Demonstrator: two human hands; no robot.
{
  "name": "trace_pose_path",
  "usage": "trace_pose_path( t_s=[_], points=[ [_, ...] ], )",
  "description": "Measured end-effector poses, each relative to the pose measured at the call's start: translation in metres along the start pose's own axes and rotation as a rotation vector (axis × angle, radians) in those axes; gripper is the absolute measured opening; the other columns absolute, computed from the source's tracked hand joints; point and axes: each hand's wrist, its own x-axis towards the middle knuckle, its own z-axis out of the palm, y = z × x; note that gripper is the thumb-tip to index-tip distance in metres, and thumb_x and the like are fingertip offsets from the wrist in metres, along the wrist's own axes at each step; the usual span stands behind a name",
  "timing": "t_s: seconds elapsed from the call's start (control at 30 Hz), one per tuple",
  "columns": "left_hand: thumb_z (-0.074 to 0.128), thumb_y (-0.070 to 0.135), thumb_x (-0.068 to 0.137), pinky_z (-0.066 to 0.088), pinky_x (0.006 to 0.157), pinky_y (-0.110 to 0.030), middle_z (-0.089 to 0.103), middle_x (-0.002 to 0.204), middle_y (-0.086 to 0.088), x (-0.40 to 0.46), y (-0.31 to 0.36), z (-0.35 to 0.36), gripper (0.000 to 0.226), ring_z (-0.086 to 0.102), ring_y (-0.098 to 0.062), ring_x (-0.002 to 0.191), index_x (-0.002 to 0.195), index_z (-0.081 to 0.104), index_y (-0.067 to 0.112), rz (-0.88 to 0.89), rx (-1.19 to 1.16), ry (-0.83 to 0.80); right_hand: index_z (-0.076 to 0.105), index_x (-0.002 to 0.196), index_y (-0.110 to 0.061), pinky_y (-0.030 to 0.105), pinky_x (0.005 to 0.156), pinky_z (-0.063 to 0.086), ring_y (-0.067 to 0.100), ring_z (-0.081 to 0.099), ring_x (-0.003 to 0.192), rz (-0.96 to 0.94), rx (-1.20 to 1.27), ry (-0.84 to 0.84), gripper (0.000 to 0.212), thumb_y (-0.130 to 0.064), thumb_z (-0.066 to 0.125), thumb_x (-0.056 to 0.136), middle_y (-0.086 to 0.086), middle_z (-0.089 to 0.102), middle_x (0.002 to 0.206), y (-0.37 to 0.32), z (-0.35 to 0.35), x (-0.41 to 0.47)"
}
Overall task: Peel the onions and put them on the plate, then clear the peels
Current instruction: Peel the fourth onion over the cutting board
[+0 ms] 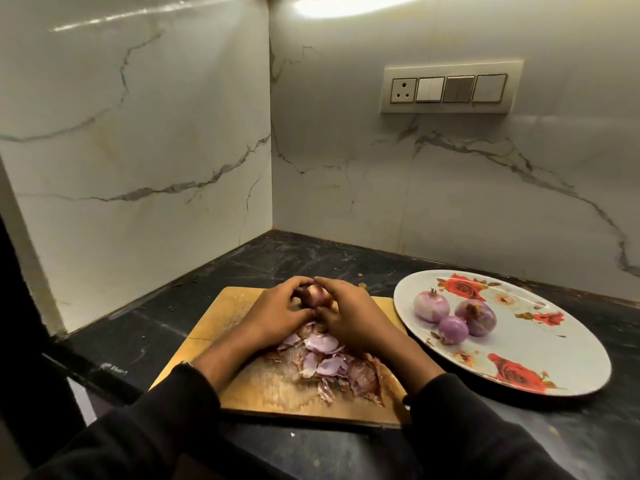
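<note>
At the far edge of the chopping board (242, 386), my left hand (277, 315) and right hand (349, 315) both curl around an onion (313, 295), still in its skin. Best, I judge, to steady it with the left and lift skin with the right thumb. Peels (325, 362) lie heaped mid-board; three peeled onions (453, 315) sit on the flowered plate (554, 344), right, on a dark worktop (145, 327) in a marble-walled corner.
</note>
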Motion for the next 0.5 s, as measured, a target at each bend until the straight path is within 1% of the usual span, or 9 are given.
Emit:
trace_pose_path(
  t_s=[0.03, 0.1, 0.17, 0.2, 0.27, 0.3, 0.37, 0.43, 0.5],
  points=[
    [0.075, 0.023, 0.088, 0.048, 0.098, -0.025, 0.063, 0.128, 0.006, 0.0, 0.0, 0.001, 0.056, 0.058, -0.009, 0.115, 0.139, 0.053, 0.025, 0.016, -0.025, 0.003, 0.047, 0.148, -0.024, 0.016, 0.095, 0.033, 0.015, 0.053, 0.128, -0.008, 0.019, 0.01, 0.055, -0.019, 0.064, 0.097, 0.0, 0.057, 0.143, 0.002, 0.001, 0.0],
    [0.075, 0.018, 0.088, 0.052, 0.097, -0.025, 0.063, 0.126, 0.006, 0.0, 0.0, 0.002, 0.054, 0.061, -0.008, 0.114, 0.138, 0.054, 0.025, 0.034, -0.093, 0.007, 0.052, 0.143, -0.027, 0.016, 0.09, 0.041, 0.012, 0.06, 0.116, 0.001, 0.103, 0.04, 0.055, -0.019, 0.071, 0.092, -0.002, 0.062, 0.134, 0.004, 0.0, -0.001],
    [0.074, 0.013, 0.089, 0.056, 0.091, -0.023, 0.063, 0.122, 0.005, -0.002, 0.005, 0.001, 0.05, 0.065, -0.007, 0.108, 0.133, 0.055, 0.025, 0.05, -0.213, 0.037, 0.058, 0.138, -0.027, 0.02, 0.088, 0.051, 0.008, 0.063, 0.108, 0.034, 0.239, 0.077, 0.054, -0.022, 0.076, 0.089, -0.005, 0.066, 0.126, 0.007, -0.007, -0.003],
    [0.073, 0.013, 0.089, 0.058, 0.088, -0.025, 0.063, 0.119, 0.004, -0.003, 0.009, 0.0, 0.046, 0.068, -0.007, 0.104, 0.13, 0.056, 0.025, 0.061, -0.278, 0.062, 0.06, 0.136, -0.026, 0.024, 0.09, 0.055, 0.008, 0.064, 0.108, 0.05, 0.306, 0.097, 0.051, -0.024, 0.077, 0.088, -0.006, 0.068, 0.123, 0.009, -0.011, -0.004],
    [0.073, 0.018, 0.09, 0.06, 0.079, -0.027, 0.064, 0.116, 0.002, -0.005, 0.018, -0.004, 0.038, 0.071, -0.009, 0.095, 0.124, 0.057, 0.024, 0.07, -0.392, 0.087, 0.062, 0.134, -0.025, 0.032, 0.088, 0.06, 0.011, 0.068, 0.106, 0.09, 0.474, 0.114, 0.044, -0.028, 0.073, 0.091, -0.004, 0.071, 0.119, 0.011, -0.018, -0.01],
    [0.071, 0.019, 0.091, 0.06, 0.074, -0.027, 0.066, 0.116, 0.001, -0.006, 0.022, -0.006, 0.035, 0.072, -0.01, 0.092, 0.123, 0.058, 0.023, 0.074, -0.444, 0.075, 0.063, 0.133, -0.024, 0.033, 0.085, 0.061, 0.013, 0.07, 0.104, 0.121, 0.574, 0.118, 0.041, -0.028, 0.07, 0.093, -0.002, 0.072, 0.117, 0.011, -0.021, -0.014],
    [0.07, 0.018, 0.091, 0.059, 0.07, -0.027, 0.068, 0.117, 0.002, -0.008, 0.028, -0.008, 0.035, 0.073, -0.013, 0.091, 0.125, 0.06, 0.023, 0.094, -0.528, -0.006, 0.065, 0.131, -0.021, 0.03, 0.077, 0.061, 0.017, 0.072, 0.098, 0.195, 0.748, 0.134, 0.034, -0.027, 0.064, 0.097, 0.003, 0.073, 0.114, 0.009, -0.027, -0.023],
    [0.071, 0.012, 0.09, 0.061, 0.076, -0.03, 0.067, 0.122, 0.006, -0.011, 0.033, -0.008, 0.044, 0.072, -0.013, 0.099, 0.13, 0.06, 0.025, 0.117, -0.563, -0.112, 0.066, 0.126, -0.02, 0.027, 0.07, 0.06, 0.021, 0.075, 0.091, 0.275, 0.876, 0.146, 0.027, -0.026, 0.058, 0.101, 0.008, 0.074, 0.109, 0.008, -0.03, -0.033],
    [0.071, 0.005, 0.088, 0.06, 0.082, -0.029, 0.063, 0.127, 0.007, -0.013, 0.038, -0.004, 0.051, 0.069, -0.008, 0.108, 0.133, 0.059, 0.025, 0.146, -0.553, -0.197, 0.066, 0.121, -0.017, 0.03, 0.067, 0.06, 0.025, 0.077, 0.086, 0.352, 0.961, 0.167, 0.023, -0.025, 0.055, 0.102, 0.011, 0.074, 0.107, 0.009, -0.03, -0.042]
  ],
)
